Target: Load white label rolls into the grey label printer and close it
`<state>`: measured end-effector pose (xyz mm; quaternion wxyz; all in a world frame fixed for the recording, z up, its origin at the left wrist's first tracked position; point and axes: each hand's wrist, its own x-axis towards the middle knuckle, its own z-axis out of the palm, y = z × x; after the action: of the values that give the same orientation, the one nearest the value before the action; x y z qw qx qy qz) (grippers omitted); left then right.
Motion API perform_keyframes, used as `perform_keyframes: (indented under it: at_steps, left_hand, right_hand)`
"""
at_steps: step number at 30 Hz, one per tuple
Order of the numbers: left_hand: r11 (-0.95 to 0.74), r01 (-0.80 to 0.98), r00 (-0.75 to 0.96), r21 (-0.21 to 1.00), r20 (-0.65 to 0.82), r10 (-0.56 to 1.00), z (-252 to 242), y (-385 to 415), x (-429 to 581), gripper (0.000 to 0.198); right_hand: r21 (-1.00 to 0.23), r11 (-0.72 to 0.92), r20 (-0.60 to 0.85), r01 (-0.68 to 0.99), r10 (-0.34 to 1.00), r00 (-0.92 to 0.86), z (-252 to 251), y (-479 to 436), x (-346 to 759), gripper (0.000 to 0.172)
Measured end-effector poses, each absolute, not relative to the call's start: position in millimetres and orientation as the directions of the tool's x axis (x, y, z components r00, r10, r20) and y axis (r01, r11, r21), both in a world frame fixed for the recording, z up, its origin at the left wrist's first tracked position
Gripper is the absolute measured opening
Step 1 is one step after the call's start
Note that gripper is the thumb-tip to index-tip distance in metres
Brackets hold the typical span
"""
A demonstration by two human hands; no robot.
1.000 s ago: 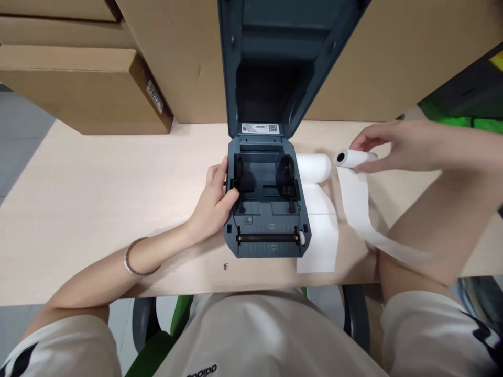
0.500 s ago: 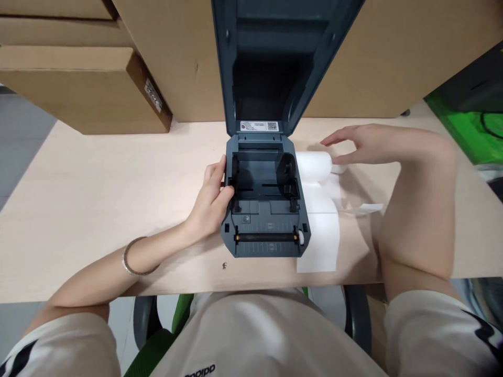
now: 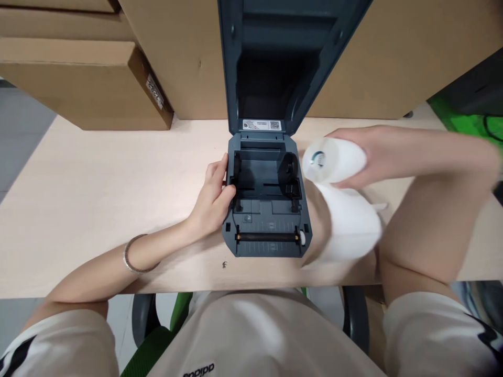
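Observation:
A dark grey label printer (image 3: 261, 209) stands in front of me, its lid (image 3: 285, 31) tipped back and its inner bay bare of any roll. My left hand (image 3: 212, 201) grips the printer's left side, thumb over the rim. To the right of the printer, my right hand (image 3: 359, 152) is closed around a white paper label roll (image 3: 341, 157), lifted off the table with its core end facing the printer. A loose strip of labels (image 3: 353, 225) hangs down from the roll, blurred by motion. The roll hides some of my right fingers.
Cardboard boxes (image 3: 78, 86) stand along the back of the light wooden table (image 3: 98, 183). Behind the lid is a large cardboard panel (image 3: 377, 68). A dark object (image 3: 471, 81) and something green (image 3: 456, 118) are at the far right. The table's front edge is close to my body.
My right hand has taken hold of the label roll and raised it from the table, turning its end toward the printer. The loose strip lifted with it. My left hand stays on the printer.

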<state>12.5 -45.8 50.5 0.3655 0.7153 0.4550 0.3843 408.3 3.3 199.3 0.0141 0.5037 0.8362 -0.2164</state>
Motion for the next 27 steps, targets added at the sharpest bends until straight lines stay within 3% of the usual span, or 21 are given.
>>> perform_keyframes:
  at_steps: [5, 8, 11, 14, 19, 27]
  left_hand:
    - [-0.281, 0.314, 0.310, 0.907, 0.182, 0.933, 48, -45, 12, 0.087]
    - [-0.291, 0.333, 0.284, 0.897, 0.199, 0.938, 50, -47, 14, 0.086]
    - [-0.290, 0.354, 0.274, 0.889, 0.197, 0.941, 54, -48, 16, 0.078]
    - [-0.283, 0.336, 0.290, 0.898, 0.187, 0.939, 55, -48, 17, 0.081]
    - [-0.273, 0.334, 0.315, 0.902, 0.166, 0.934, 51, -46, 20, 0.092]
    - [-0.286, 0.306, 0.334, 0.908, 0.179, 0.925, 55, -46, 23, 0.090]
  right_hand:
    - [-0.389, 0.503, -0.072, 0.772, 0.819, -0.570, 223, -30, 422, 0.097]
    - [-0.495, 0.571, 0.081, 0.655, 0.781, -0.619, 214, -42, 379, 0.095]
    - [-0.501, 0.552, 0.184, 0.666, 0.820, -0.541, 192, -42, 328, 0.096]
    - [-0.490, 0.547, 0.159, 0.678, 0.821, -0.548, 167, -32, 300, 0.104]
    - [-0.395, 0.557, 0.095, 0.731, 0.816, -0.570, 154, -22, 295, 0.084]
    - [-0.194, 0.591, 0.073, 0.783, 0.805, -0.589, 159, -27, 293, 0.103]
